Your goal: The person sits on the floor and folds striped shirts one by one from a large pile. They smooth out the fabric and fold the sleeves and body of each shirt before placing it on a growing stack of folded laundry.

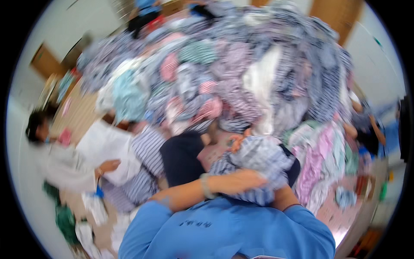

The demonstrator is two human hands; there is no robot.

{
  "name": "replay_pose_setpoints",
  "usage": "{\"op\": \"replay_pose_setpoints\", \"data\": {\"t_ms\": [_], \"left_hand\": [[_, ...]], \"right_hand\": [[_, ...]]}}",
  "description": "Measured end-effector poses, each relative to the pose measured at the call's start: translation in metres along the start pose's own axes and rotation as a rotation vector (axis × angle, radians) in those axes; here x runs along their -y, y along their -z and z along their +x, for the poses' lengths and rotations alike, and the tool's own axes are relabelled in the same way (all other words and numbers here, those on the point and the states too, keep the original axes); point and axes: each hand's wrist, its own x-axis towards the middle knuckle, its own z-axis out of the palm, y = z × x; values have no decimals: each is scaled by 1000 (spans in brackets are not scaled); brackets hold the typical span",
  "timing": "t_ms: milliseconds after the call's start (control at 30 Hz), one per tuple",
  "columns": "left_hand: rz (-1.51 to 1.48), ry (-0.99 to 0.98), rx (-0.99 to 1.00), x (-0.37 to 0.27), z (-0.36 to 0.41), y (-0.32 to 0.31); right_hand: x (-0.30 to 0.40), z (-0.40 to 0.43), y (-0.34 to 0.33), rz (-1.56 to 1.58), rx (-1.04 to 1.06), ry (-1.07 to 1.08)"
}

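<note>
A bundled striped garment [263,157], pale grey-blue with darker blue stripes, lies across my lap between my dark-trousered knees. My left hand [247,179] reaches over to the right and rests against its near side; motion blur hides whether the fingers grip it. My right forearm [284,196] runs up into the cloth, and the right hand itself is hidden by the folds. Just beyond the bundle is a small orange object [236,142], too blurred to name.
A large heap of mostly striped clothes [233,61] rises before me. Pink and pale green garments [320,158] lie at my right. At my left a person [64,162] in white sits by a white cloth [105,145]. Other people are partly visible at the far left and right.
</note>
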Motion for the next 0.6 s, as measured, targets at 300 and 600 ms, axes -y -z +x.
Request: {"op": "replay_pose_setpoints", "data": {"t_ms": [300, 600], "left_hand": [[-624, 18, -884, 85, -77, 101], [-468, -21, -1096, 95, -43, 128]], "right_hand": [[-73, -92, 38, 732, -294, -369], [-7, -155, 104, 1007, -523, 334]]}}
